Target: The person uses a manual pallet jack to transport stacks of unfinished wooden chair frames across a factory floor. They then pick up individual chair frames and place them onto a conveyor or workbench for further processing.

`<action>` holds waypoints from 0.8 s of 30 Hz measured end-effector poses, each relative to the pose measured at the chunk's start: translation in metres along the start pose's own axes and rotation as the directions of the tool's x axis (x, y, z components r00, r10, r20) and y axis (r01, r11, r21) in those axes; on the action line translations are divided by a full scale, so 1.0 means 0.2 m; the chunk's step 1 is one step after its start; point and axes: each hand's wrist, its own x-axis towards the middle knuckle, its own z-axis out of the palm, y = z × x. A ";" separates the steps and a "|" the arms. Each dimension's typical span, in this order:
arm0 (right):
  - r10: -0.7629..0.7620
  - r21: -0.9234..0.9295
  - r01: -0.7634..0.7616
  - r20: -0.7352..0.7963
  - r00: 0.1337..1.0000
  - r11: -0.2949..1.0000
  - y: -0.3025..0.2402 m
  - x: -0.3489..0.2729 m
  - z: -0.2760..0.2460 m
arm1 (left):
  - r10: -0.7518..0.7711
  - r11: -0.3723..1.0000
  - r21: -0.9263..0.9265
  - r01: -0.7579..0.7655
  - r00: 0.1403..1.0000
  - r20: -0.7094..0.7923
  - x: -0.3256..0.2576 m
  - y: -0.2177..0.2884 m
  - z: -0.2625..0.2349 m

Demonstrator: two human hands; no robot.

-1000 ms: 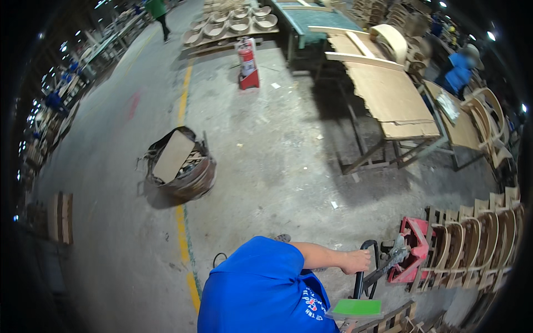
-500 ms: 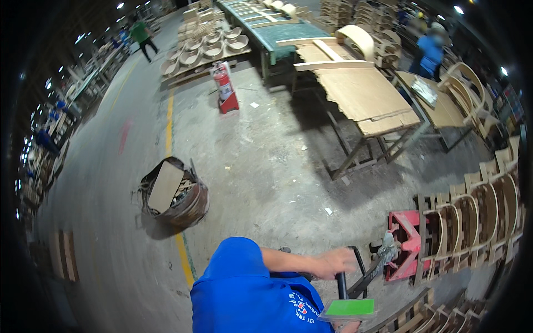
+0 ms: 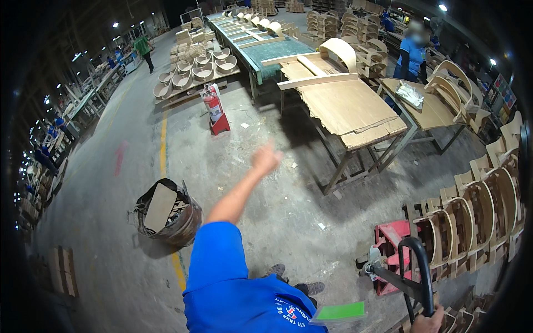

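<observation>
My left hand [image 3: 267, 159] reaches out over the concrete floor, slightly blurred, with nothing in it and some fingers apart. At the lower right, my right hand [image 3: 428, 321] is closed on the black loop handle [image 3: 425, 272] of a red pallet jack [image 3: 391, 236]; part of this hand is cut off by the frame edge. The jack's fork end meets a pallet stacked with rows of curved wooden chair parts [image 3: 474, 211]. A green card in a clear sleeve [image 3: 340, 312] hangs in front of my blue shirt.
A scrap drum [image 3: 186, 222] stands left, by the yellow floor line [image 3: 164, 139]. Ahead are a red fire extinguisher [image 3: 214, 108] and a pallet of rounded wooden seats [image 3: 202, 72]. A cardboard-topped table [image 3: 355, 111] stands ahead right; a person in blue [image 3: 411, 55] is beyond it.
My left hand has left the jack handle and swung out forward and to the left. The handle has shifted to the right, with my right hand on it.
</observation>
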 end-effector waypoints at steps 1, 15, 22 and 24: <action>0.063 -0.031 -0.062 0.013 0.998 0.998 0.04 0.04 0.04 | 0.123 0.965 -0.230 -0.122 0.992 -0.013 -0.10 0.12 0.14; -0.022 -0.110 -0.008 -0.273 0.962 0.994 0.48 0.65 0.74 | 0.818 0.353 -0.843 -0.406 0.571 0.068 -1.14 1.92 0.72; 0.022 0.123 -0.007 -0.127 0.992 0.992 0.41 0.74 0.70 | 0.746 -0.003 -0.671 -0.741 0.445 -0.495 -1.01 2.63 0.57; 0.126 0.275 -0.118 -0.009 0.992 0.954 0.40 0.72 0.70 | 0.834 0.043 -0.767 -0.640 0.446 -0.325 -0.97 2.72 0.62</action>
